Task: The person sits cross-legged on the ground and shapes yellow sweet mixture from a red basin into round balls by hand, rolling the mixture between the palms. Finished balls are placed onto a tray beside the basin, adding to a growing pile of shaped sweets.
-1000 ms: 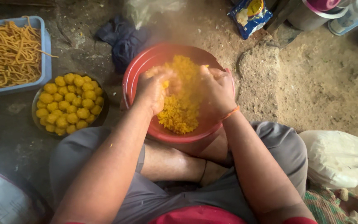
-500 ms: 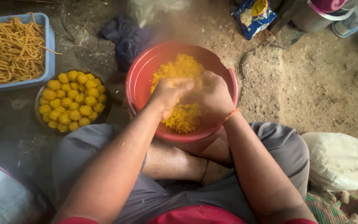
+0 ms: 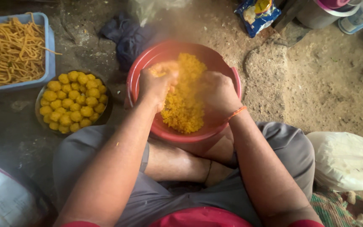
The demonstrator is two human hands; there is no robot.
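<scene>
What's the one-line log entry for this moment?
left hand: gripping yellow crumbly mix | right hand: in mix | red basin

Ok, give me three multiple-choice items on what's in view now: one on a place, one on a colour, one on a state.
1. Where is the plate of yellow balls?
A. To the left of the red basin
B. Inside the basin
C. On the white bag

2. What colour is the tray holding the long fried strands?
A. Green
B. Blue
C. Black

3. What is the left hand doing?
A. Resting flat on the ground
B. Cupped around a lump of the yellow mix
C. Gripping the basin rim

Answers:
1. A, the plate sits on the ground beside the basin's left side.
2. B, its rim and wall show pale blue.
3. B, its fingers curl around yellow crumbs above the basin, with the right hand close beside it.
</scene>
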